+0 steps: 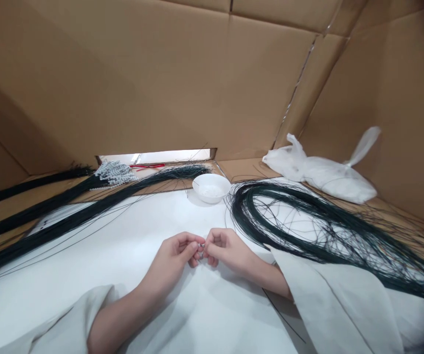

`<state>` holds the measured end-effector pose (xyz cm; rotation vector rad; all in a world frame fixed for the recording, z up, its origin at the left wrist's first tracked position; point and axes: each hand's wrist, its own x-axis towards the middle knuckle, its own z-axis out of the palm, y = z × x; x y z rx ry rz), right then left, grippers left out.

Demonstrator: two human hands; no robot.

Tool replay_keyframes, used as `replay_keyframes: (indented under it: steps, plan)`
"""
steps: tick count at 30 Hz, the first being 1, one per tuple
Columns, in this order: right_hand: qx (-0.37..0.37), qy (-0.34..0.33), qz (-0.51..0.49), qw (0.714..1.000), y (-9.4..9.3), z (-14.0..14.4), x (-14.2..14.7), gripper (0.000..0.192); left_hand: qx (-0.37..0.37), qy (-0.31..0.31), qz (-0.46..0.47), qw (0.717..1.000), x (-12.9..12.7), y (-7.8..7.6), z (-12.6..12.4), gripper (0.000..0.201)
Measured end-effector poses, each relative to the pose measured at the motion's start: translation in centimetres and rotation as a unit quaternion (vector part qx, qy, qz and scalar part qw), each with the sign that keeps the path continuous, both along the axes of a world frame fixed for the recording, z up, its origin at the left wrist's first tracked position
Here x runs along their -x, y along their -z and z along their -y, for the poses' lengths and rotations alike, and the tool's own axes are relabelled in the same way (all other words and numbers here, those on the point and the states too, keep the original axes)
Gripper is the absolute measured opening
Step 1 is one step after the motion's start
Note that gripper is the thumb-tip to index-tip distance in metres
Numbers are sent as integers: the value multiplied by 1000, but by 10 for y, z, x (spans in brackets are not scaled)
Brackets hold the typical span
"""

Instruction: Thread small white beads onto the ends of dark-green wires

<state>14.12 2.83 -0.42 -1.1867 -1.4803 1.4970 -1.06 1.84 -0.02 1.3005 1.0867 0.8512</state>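
Fingertip to fingertip over the white table [138, 231], both my hands are pinched closed around something tiny. My left hand [184, 250] has thumb and forefinger pressed together on a small dark and pale bit, too small to name. Close against it, my right hand [221, 248] is pinched the same way, and its fingers mostly hide what they hold. A thin dark cord [284, 314] comes out below my right forearm and runs toward the lower right. Just beyond the hands stands a white bowl [212, 189] with small pale bits inside, hard to make out.
Long dark green strand bundles [68, 221] lie at left, one bearing white beaded ends [114, 173]. A looped bundle [308, 231] fills the right. Behind it are knotted white plastic bags [333, 174]. Cardboard walls [141, 78] enclose the table, and a red item [149, 166] lies near a slot.
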Motion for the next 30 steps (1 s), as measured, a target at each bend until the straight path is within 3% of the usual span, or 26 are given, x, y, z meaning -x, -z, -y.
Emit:
replay_keyframes:
  steps: [30]
  plan:
    - [-3, -14, -16, 1000, 4, -2, -2, 5, 19, -19, 16, 1000, -1, -2, 1, 12]
